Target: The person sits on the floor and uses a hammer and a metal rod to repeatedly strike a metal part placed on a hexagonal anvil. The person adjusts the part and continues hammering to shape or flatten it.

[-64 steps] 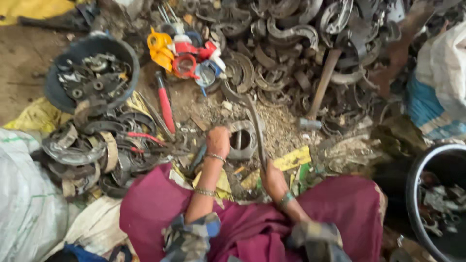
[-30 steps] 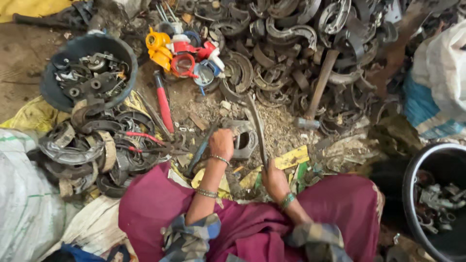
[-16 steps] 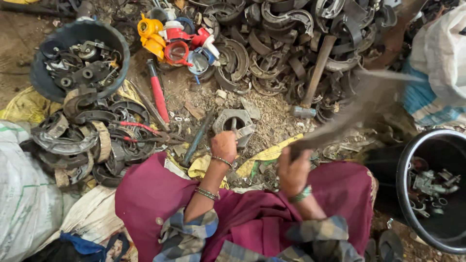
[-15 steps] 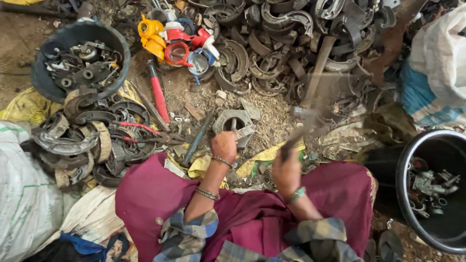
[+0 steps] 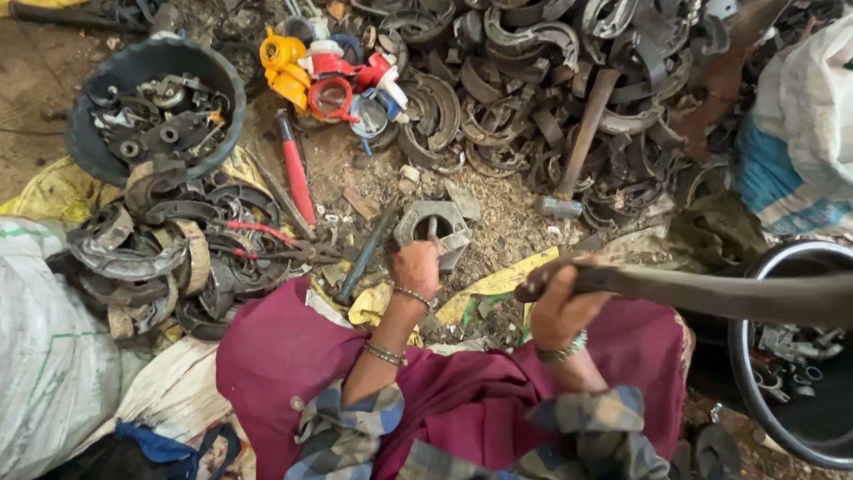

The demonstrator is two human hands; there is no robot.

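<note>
Here the left hand [image 5: 416, 268] is pinching a short dark metal punch [image 5: 433, 230] upright, its fingers clenched round it, tip sitting in the grey hexagonal metal block [image 5: 433, 224] on the littered ground. The right hand [image 5: 558, 307] is gripping a long dark wooden handle [image 5: 711, 293], fist closed, raised to the right. A second wooden-handled hammer [image 5: 575, 151] is lying beside the scrap brake shoes [image 5: 498, 80].
</note>
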